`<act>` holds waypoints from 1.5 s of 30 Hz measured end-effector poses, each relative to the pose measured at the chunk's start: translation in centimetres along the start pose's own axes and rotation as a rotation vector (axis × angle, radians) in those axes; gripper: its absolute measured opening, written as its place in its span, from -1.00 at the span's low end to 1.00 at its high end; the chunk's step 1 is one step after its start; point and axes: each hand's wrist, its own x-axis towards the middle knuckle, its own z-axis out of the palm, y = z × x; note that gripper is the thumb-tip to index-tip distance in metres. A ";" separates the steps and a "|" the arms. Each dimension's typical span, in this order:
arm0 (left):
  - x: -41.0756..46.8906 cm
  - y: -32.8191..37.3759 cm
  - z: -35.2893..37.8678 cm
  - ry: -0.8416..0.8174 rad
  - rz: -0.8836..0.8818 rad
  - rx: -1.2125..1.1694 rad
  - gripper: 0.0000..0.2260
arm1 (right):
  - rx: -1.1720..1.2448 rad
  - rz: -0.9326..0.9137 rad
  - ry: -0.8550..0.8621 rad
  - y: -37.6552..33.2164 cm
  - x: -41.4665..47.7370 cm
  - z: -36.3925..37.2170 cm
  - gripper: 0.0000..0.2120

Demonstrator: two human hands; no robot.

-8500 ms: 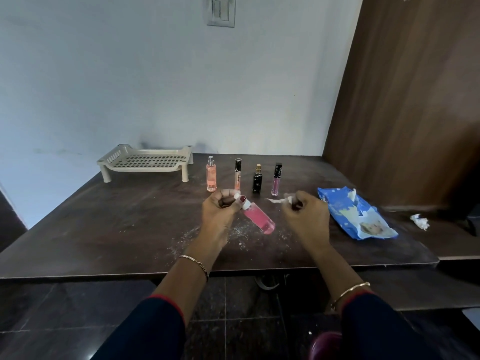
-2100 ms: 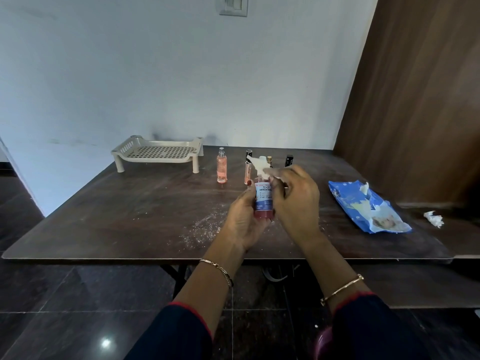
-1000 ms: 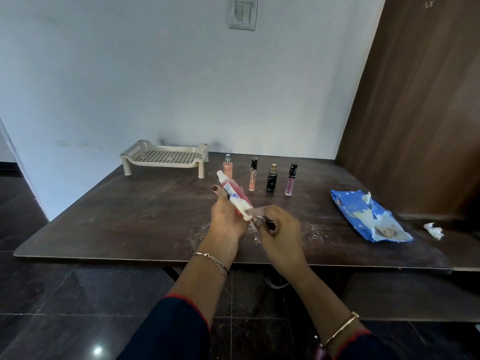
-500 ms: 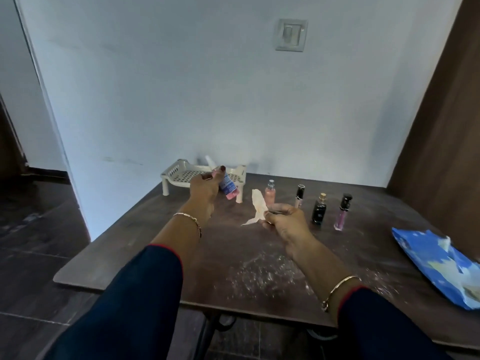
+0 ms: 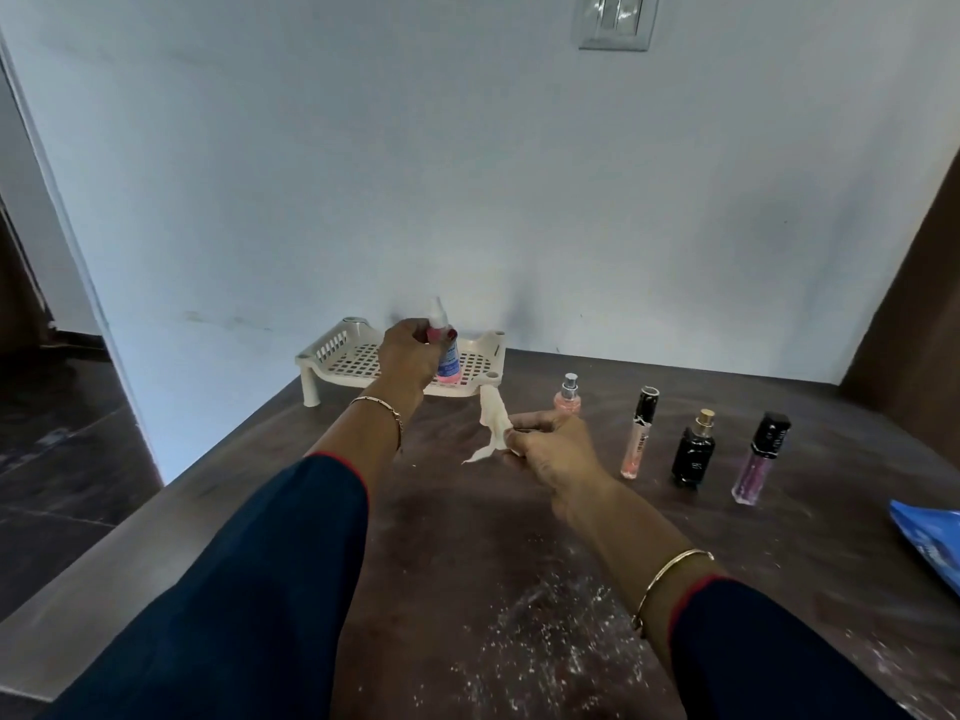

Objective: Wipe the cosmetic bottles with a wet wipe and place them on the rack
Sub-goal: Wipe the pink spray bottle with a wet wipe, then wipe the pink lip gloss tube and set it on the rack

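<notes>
My left hand (image 5: 408, 356) grips a pink bottle (image 5: 445, 350) with a white cap and blue label, holding it upright over the cream slotted rack (image 5: 337, 356) at the table's far left; its base is at the rack's grid. My right hand (image 5: 550, 446) pinches a crumpled white wet wipe (image 5: 491, 423) above the table, right of the rack. In a row to the right stand a small pink spray bottle (image 5: 567, 397), a peach tube with black cap (image 5: 639, 433), a black bottle with gold cap (image 5: 693, 452) and a purple tube with black cap (image 5: 759, 459).
The dark brown table (image 5: 467, 537) has white powder scattered near its front. A blue wipes pack (image 5: 930, 548) lies at the right edge. A pale wall stands behind, a brown panel at the right, and dark floor to the left.
My left hand has carried the pink bottle left and forward over the rack and turned it upright. My right hand has stayed put with the wipe. The view has moved closer to the table.
</notes>
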 end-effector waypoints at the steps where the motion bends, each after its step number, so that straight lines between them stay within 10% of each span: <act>1: 0.2 -0.2 0.1 -0.024 0.005 0.014 -0.65 | 0.000 0.005 -0.008 0.0 0.1 0.1 -0.81; 14: 0.5 -0.8 2.4 -0.084 0.060 0.232 -0.85 | 0.012 0.027 -0.034 0.2 0.1 -1.3 -0.84; 18: -0.8 0.7 1.7 -0.067 0.022 0.259 -0.54 | 0.047 0.043 -0.024 -0.5 -1.4 -2.9 -0.86; 26: -9.4 6.3 3.6 0.052 0.104 0.269 -0.64 | 0.083 0.020 0.079 -2.7 -7.5 -8.9 -0.79; 45: -18.3 8.5 19.7 -0.470 0.656 0.903 -0.74 | 0.062 -0.054 0.463 0.4 -7.1 -25.6 -0.82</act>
